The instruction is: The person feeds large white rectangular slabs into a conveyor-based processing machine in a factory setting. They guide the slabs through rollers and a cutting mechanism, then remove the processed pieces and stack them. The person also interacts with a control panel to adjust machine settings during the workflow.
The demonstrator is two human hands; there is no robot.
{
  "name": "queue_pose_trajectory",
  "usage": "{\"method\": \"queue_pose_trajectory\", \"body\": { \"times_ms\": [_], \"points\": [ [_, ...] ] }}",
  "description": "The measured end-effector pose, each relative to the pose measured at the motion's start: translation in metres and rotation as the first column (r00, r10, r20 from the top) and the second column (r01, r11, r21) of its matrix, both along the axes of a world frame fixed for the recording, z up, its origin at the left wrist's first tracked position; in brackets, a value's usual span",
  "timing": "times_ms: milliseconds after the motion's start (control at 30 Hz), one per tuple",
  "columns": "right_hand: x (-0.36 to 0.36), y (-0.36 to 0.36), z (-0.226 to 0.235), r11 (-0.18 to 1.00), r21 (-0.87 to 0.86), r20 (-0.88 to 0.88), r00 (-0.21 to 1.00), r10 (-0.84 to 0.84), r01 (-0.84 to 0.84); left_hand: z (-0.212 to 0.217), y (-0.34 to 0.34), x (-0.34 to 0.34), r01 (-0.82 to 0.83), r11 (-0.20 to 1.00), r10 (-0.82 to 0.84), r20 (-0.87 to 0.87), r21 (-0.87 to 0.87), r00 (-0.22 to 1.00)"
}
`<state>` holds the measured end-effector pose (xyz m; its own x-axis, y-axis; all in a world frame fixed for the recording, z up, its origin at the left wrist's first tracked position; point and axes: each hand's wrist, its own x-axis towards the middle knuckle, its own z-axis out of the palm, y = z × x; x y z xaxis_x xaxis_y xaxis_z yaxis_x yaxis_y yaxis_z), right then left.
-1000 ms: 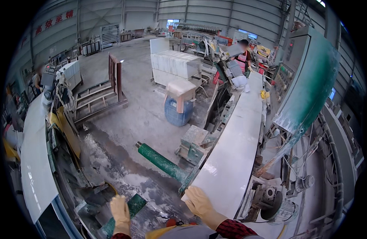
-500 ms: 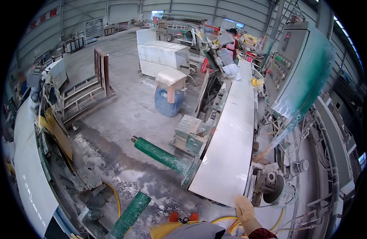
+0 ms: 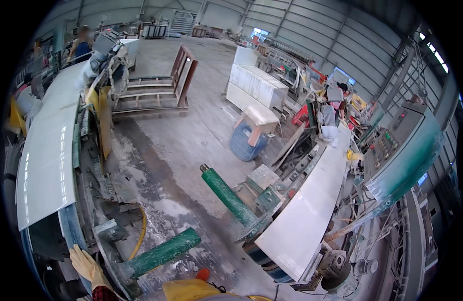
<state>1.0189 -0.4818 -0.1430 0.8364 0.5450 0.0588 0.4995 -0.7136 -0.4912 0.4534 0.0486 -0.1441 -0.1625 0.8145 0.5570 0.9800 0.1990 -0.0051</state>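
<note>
My left hand (image 3: pixel 87 266), in a cream glove below a dark red plaid sleeve, is at the lower left. Its fingers lie stretched out on or just over the blue-grey belt (image 3: pixel 69 227); whether they press on it I cannot tell. Just beyond, a glossy white slab (image 3: pixel 48 165) lies along the left machine, its near edge a little ahead of my fingertips. Another long white slab (image 3: pixel 307 210) rests on the right-hand conveyor. My right hand is out of view.
Two green rollers (image 3: pixel 166 252) (image 3: pixel 226 195) jut into the aisle from the machines on either side. A yellow hose (image 3: pixel 142 233) lies by the left frame. Farther off are a blue barrel (image 3: pixel 247 143), a stool (image 3: pixel 259 118), a metal rack (image 3: pixel 184 75) and a control cabinet (image 3: pixel 407 148).
The view has swung left. My right hand, earlier at the near edge of the right slab, has left the picture. My left hand has come fully into view by the left machine's belt.
</note>
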Motion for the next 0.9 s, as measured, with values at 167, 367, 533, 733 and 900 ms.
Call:
{"method": "queue_pose_trajectory", "body": {
  "times_ms": [167, 367, 533, 733, 900],
  "points": [
    [-0.022, 0.015, -0.050, 0.995, -0.019, -0.166, 0.982, 0.095, -0.100, 0.021, -0.007, 0.022, 0.019, 1.000, -0.018, 0.034, -0.018, 0.999],
    [-0.053, -0.024, -0.200, 0.982, -0.035, -0.282, 0.944, 0.169, -0.186, 0.038, -0.001, 0.064, 0.020, 0.997, -0.010, 0.124, -0.077, 0.992],
    [-0.136, 0.018, -0.132, 0.988, -0.041, -0.446, 0.888, 0.112, -0.146, 0.068, -0.022, 0.053, 0.024, 0.998, -0.031, 0.117, 0.063, 0.993],
    [-0.182, 0.009, -0.099, 0.982, -0.116, -0.513, 0.856, 0.068, -0.148, 0.078, -0.030, 0.065, 0.017, 1.000, -0.016, 0.200, -0.008, 0.980],
    [-0.211, 0.000, -0.083, 0.966, -0.174, -0.560, 0.826, 0.062, -0.191, 0.077, -0.035, 0.050, 0.085, 0.995, -0.068, 0.252, -0.056, 0.965]
  ]
}}
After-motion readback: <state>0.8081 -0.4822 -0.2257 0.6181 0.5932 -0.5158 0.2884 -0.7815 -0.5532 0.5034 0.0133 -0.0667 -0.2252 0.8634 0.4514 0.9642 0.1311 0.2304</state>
